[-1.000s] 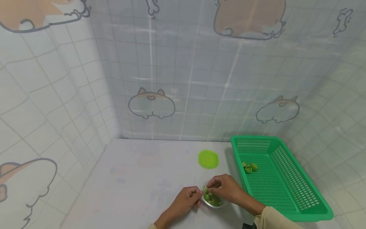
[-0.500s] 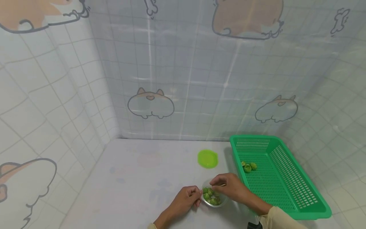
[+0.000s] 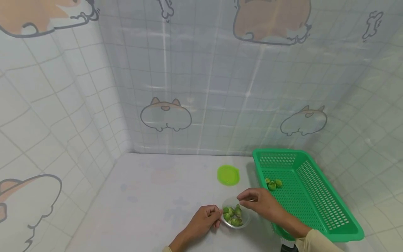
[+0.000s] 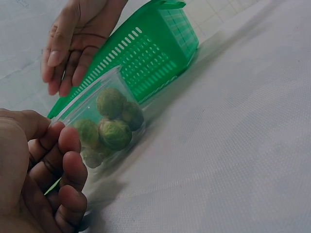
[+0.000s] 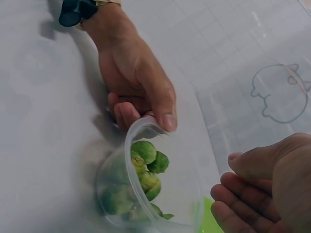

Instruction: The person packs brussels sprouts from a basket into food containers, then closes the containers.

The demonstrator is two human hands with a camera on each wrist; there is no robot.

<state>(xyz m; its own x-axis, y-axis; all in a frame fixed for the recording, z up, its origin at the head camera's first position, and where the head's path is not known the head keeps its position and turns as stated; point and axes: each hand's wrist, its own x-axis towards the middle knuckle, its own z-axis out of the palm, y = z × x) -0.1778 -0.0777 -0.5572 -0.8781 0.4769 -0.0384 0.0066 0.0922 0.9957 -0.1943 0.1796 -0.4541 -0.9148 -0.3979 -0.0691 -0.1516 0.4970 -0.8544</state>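
Note:
A clear round plastic tub (image 5: pixel 112 167) stands on the table with several Brussels sprouts (image 5: pixel 150 184) inside. My left hand (image 3: pixel 204 220) pinches the tub's rim between thumb and fingers, at its left side. Above the tub's right edge hovers my right hand (image 3: pixel 259 203), its fingers loosely bent with nothing between them, as the right wrist view shows. In the left wrist view the sprouts (image 4: pixel 114 133) show through the tub's wall, and the right hand (image 4: pixel 73 48) hangs beyond the rim, apart from it.
To the right stands a green perforated basket (image 3: pixel 330 185), with a few more sprouts (image 3: pixel 272 184) near its left wall. A lime-green lid (image 3: pixel 228 175) lies on the white table (image 3: pixel 151 196) behind the tub. Patterned sheeting (image 3: pixel 201 87) rises around the table.
My right hand has let go of a Brussels sprout in the tub and drawn up and right, away from it. The left hand keeps its hold on the rim.

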